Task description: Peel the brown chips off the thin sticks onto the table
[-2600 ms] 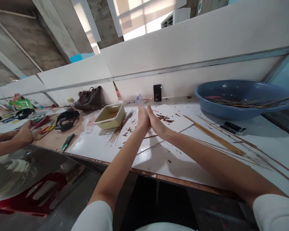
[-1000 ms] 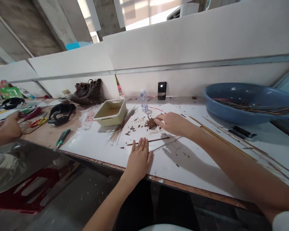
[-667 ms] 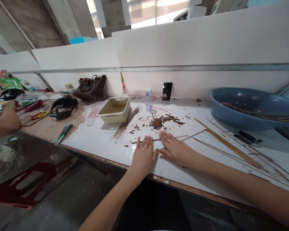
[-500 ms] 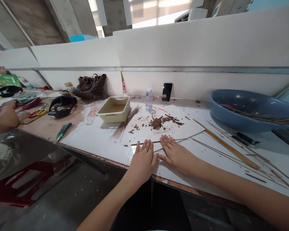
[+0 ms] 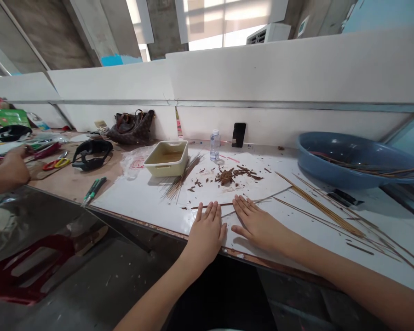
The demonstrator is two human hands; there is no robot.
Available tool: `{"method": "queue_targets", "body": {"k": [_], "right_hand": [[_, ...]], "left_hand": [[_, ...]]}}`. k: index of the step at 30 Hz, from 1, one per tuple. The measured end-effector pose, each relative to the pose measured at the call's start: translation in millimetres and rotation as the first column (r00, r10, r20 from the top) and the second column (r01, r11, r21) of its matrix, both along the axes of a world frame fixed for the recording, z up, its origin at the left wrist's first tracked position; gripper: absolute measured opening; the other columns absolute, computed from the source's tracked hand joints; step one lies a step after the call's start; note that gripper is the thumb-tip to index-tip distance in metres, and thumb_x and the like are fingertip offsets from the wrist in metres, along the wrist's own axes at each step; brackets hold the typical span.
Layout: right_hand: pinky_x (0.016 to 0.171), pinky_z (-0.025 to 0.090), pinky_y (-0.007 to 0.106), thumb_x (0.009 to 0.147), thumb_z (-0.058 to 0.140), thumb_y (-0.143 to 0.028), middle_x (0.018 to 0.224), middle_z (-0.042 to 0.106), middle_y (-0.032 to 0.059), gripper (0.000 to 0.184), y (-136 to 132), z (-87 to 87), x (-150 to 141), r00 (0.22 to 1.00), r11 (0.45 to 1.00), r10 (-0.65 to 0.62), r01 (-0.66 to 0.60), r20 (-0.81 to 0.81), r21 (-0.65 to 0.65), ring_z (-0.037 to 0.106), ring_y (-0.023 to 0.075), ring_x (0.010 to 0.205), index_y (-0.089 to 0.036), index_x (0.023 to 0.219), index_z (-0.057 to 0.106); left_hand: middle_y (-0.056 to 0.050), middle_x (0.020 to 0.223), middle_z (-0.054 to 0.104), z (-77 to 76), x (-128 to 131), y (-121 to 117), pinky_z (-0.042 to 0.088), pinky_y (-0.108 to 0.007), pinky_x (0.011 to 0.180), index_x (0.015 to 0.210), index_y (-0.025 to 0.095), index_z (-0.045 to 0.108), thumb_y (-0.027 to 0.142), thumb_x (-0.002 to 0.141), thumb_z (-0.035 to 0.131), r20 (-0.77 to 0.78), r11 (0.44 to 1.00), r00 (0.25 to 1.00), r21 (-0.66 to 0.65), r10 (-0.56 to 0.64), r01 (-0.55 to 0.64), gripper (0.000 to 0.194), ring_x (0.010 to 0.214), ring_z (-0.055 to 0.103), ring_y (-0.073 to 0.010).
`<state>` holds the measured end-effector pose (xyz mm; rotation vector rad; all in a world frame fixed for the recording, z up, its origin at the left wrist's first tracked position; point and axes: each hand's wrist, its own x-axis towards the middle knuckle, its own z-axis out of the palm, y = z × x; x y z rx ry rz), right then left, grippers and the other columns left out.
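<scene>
My left hand (image 5: 207,228) and my right hand (image 5: 257,222) lie flat and open, side by side, palms down on the white table (image 5: 141,202) near its front edge. Neither holds anything. Just beyond their fingertips a thin brown-coated stick (image 5: 214,205) lies across the table. Farther back a small clump of brown paste and crumbs (image 5: 227,175) sits on a white sheet. A bundle of thin sticks (image 5: 182,177) fans out to the left of it.
A cream tray (image 5: 166,158), a small bottle (image 5: 214,144) and a dark phone (image 5: 238,134) stand toward the back wall. A blue basin (image 5: 352,156) with sticks sits right, long bamboo sticks (image 5: 317,204) before it. At left another person's hand (image 5: 10,165), scissors (image 5: 57,163), headset (image 5: 91,154).
My hands were pressed together upright over the table; the right then touched the brown clump. Both have come down flat near the front edge and slid slightly toward me.
</scene>
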<state>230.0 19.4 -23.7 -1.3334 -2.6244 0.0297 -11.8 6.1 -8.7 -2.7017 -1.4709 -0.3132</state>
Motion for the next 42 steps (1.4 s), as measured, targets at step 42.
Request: {"method": "queue_targets", "body": {"k": [42], "right_hand": [[0.136,0.034,0.064,0.117,0.037,-0.061,0.177,0.034,0.0294,0.083,6,5.5,-28,1.000,1.000,0.001,-0.001,0.012,0.005,0.032,0.0392,0.169,0.000,0.173,0.037]], "left_hand": [[-0.022,0.170,0.052,-12.4,4,20,0.030,-0.055,0.139,0.167,0.006,0.050,0.035,0.116,0.035,0.028,0.996,0.995,0.008,0.093,-0.093,0.060,0.164,0.047,-0.0323]]}}
